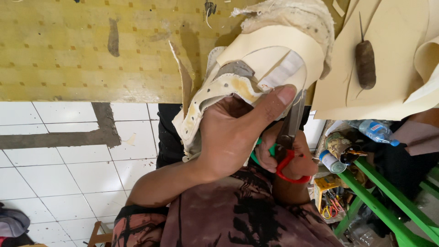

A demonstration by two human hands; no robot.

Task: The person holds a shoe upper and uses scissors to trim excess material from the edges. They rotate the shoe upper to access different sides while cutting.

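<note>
The left hand [228,137] is gripping a cream shoe upper [256,73] over the surface [82,50], while the right hand [292,158] is clamping the scissors [289,137].

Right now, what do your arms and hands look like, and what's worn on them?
Both hands, left hand and right hand, are bare: no gloves, rings or watch in view. The forearms are uncovered too. A short sleeve of a dark reddish shirt with black blotchy print ends at the left upper arm.
</note>
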